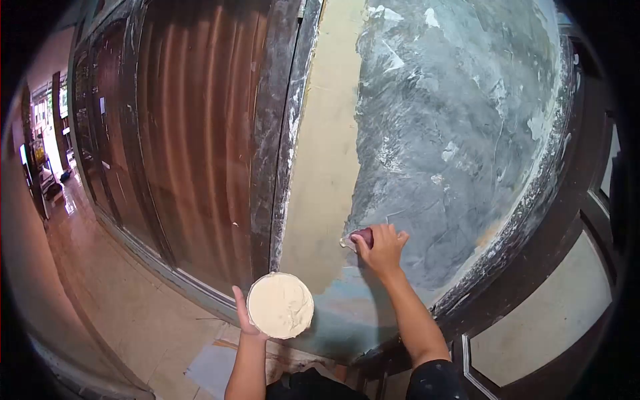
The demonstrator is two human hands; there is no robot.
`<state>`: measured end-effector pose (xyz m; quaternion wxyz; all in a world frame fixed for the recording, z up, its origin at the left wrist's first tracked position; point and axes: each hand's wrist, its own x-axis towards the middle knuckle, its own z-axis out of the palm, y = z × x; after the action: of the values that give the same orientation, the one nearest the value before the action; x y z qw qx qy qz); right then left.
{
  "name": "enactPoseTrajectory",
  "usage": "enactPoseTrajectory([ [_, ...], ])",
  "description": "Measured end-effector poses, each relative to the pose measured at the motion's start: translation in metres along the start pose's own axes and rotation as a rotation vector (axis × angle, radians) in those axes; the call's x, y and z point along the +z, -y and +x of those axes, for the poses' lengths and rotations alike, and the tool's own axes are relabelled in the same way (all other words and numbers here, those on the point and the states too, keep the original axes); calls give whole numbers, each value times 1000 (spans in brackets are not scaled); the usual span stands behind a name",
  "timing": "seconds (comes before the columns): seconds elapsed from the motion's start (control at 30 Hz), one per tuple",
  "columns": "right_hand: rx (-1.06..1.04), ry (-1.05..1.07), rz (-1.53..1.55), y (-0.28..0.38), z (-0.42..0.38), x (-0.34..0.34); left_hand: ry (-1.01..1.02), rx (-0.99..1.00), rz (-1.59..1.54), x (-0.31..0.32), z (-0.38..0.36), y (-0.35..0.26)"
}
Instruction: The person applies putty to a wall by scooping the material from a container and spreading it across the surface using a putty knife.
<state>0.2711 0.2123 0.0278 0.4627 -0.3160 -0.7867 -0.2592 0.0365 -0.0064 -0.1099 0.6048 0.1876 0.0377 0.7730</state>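
My left hand [247, 317] holds up a round tub of putty [280, 305] from its left side and below, thumb raised along the rim. Cream paste fills it close to the brim, with a rough patch at the right. My right hand [385, 250] is closed around the dark reddish handle of a putty knife [365, 237]. Its small blade, smeared with paste, is at the wall, by the edge of a cream putty strip [325, 153]. Right of that strip spreads a patchy grey wall [440, 160] with pale blotches and scrape marks.
A dark-framed door or window with a brown curtain [200, 133] behind its pane stands left of the wall. On the right is a dark wooden frame with pale panels [547, 313]. A light sheet [210, 368] lies on the tiled floor [127, 287] below.
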Motion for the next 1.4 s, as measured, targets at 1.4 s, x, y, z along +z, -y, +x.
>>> enactPoseTrajectory([
  [1.4, -63, -36, 68, 14, 13, -9, -117, 119, 57, -9, -20, -16],
])
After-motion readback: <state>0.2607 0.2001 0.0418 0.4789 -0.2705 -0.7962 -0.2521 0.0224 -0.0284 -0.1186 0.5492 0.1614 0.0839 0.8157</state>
